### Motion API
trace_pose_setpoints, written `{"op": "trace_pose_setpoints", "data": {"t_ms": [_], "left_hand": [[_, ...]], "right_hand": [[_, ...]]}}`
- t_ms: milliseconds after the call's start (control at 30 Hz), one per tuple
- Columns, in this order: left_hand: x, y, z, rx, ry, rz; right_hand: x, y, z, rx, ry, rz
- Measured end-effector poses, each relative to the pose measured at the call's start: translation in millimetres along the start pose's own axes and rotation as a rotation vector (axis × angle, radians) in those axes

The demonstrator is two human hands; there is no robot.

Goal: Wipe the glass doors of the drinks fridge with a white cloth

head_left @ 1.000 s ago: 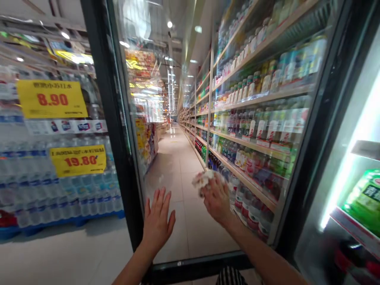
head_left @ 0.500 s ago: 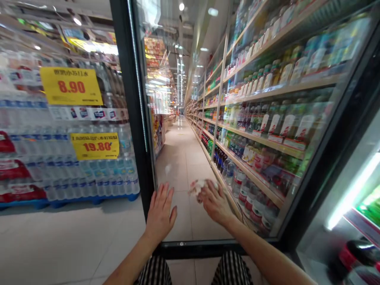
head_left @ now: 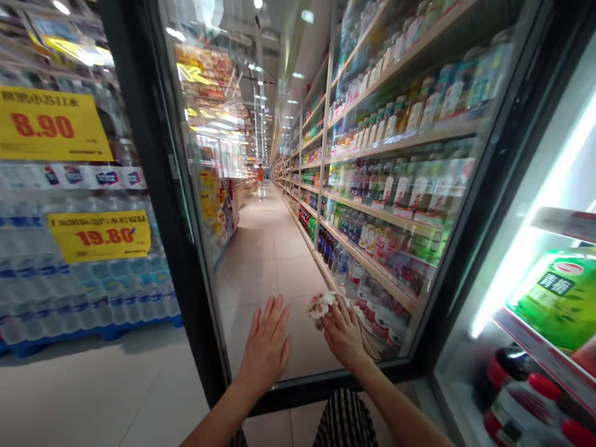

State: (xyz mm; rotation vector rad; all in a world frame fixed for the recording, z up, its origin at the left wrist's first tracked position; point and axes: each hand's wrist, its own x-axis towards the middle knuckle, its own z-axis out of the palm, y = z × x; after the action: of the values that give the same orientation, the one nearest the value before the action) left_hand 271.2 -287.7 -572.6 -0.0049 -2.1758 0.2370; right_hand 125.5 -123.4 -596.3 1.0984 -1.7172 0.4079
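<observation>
An open glass fridge door (head_left: pixel 288 186) stands in front of me in its black frame. My left hand (head_left: pixel 267 347) lies flat on the lower part of the glass, fingers stretched upward. My right hand (head_left: pixel 342 332) is closed round a crumpled white cloth (head_left: pixel 320 304) and presses it against the glass just right of the left hand. Through the pane I see a store aisle and shelves of bottled drinks (head_left: pixel 395 186).
Stacked packs of water bottles (head_left: pixel 88 292) with yellow price signs (head_left: pixel 100 234) stand at the left. The lit fridge interior at the right holds a green package (head_left: pixel 556 298) and red-capped bottles (head_left: pixel 526 403). My checked trousers (head_left: pixel 344 422) show below the door.
The view swung left and back. Both hands stayed on the lower glass; the right hand with the cloth shifted slightly across the pane.
</observation>
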Motion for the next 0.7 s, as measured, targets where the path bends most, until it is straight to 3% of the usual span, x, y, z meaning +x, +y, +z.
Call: {"op": "trace_pose_setpoints", "data": {"t_ms": [67, 200, 267, 367, 433, 600, 700], "left_hand": [[3.9, 10.2, 6.0, -0.032, 0.009, 0.016], [10.0, 28.4, 14.8, -0.066, -0.003, 0.044], [8.2, 37.7, 19.1, -0.076, -0.03, 0.069], [4.4, 50.5, 26.7, -0.093, -0.062, 0.112], [5.9, 57.1, 31.5, -0.101, -0.063, 0.123], [13.0, 66.7, 40.8, -0.123, -0.072, 0.112], [5.3, 70.0, 46.1, -0.131, -0.079, 0.121]], "right_hand": [[-9.1, 19.5, -0.3, -0.024, 0.019, 0.117], [-21.4, 53.9, -0.9, -0.121, 0.199, 0.513], [-40.2, 50.0, 2.2, -0.118, 0.188, 0.53], [-67.9, 37.3, 6.9, -0.085, 0.062, 0.363], [-70.0, 45.1, 6.0, -0.079, 0.056, 0.367], [-49.4, 102.5, -0.3, -0.115, 0.19, 0.704], [-70.6, 104.5, 2.6, -0.096, 0.194, 0.816]]}}
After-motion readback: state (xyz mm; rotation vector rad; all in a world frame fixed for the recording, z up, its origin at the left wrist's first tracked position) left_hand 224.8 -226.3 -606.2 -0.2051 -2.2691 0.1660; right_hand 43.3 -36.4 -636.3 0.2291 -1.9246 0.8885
